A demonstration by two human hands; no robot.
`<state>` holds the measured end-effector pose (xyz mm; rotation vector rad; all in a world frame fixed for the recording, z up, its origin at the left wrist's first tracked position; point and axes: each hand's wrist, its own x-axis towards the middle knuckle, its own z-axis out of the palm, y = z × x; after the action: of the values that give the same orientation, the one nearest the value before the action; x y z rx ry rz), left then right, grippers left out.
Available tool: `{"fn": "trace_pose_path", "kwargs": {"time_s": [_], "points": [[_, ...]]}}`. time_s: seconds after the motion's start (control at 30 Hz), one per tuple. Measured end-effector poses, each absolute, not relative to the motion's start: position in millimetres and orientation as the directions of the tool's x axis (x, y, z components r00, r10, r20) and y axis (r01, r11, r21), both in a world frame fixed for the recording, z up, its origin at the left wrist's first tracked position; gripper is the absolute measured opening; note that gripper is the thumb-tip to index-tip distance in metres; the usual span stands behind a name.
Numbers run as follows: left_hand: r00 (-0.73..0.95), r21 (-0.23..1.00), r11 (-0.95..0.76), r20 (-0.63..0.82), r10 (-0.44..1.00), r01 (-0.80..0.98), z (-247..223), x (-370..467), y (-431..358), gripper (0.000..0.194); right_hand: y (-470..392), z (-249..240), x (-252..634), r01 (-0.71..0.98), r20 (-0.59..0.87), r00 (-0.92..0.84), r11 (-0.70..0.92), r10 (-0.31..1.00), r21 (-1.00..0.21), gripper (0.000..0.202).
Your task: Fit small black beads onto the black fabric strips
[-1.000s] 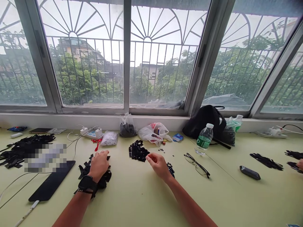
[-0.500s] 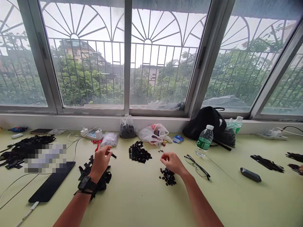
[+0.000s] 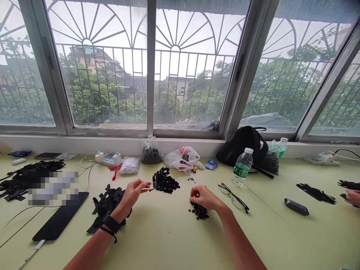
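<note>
Black fabric strips (image 3: pixel 108 204) sit heaped on the bench (image 3: pixel 157 243), left side. Next, the left hand (image 3: pixel 132 192) has thumb and fingertips pinched on one dark strip (image 3: pixel 151 189), beside a smaller strip heap (image 3: pixel 165 182). Light end-grip should be fine tbh. Right hand (image 3: pixel 204 197)'s curled loosely over black rings (image 3: pixel 200 214); can't tell if it's got one. Single them out gently.

No text can be read surely. The water bottle (image 3: pixel 243 159) has a green label (image 3: pixel 241 171) with a white mark, too small for reading. Left of this bottle, the plastic carrier bag (image 3: pixel 172 160) bears red letters (image 3: pixel 181 153), creased and not legible.
</note>
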<state>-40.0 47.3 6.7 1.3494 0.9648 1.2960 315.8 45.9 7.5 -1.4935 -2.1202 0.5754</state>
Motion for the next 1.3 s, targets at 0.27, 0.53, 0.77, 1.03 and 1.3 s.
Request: {"fn": "trace_pose_path", "kwargs": {"time_s": [0.27,0.53,0.77,1.03,1.3], "points": [[0.205,0.97,-0.023,0.074,0.976,-0.242,7.4,-33.6,38.9,0.032,41.5,16.7,289.8,0.648,0.309,-0.249,0.395,0.918,-0.651,0.007],[0.318,0.968,-0.005,0.087,0.944,-0.249,11.8,-24.7,28.1,0.045,29.0,4.7,236.7,0.461,0.318,-0.318,0.439,0.893,-0.771,0.006],[0.291,0.974,-0.05,0.114,0.95,-0.22,5.5,-16.6,23.4,0.038,18.3,-9.2,207.7,0.409,0.384,-0.385,0.528,0.839,-0.744,0.011],[0.242,0.986,-0.065,0.102,0.965,-0.156,-9.0,-14.3,30.8,0.038,15.0,-16.2,202.9,0.512,0.46,-0.466,0.654,0.756,-0.557,0.023],[0.272,0.993,-0.085,0.105,0.956,-0.083,-3.0,-15.7,27.5,0.038,16.9,-0.4,211.5,0.516,0.488,-0.378,0.616,0.787,-0.594,0.026]]}}
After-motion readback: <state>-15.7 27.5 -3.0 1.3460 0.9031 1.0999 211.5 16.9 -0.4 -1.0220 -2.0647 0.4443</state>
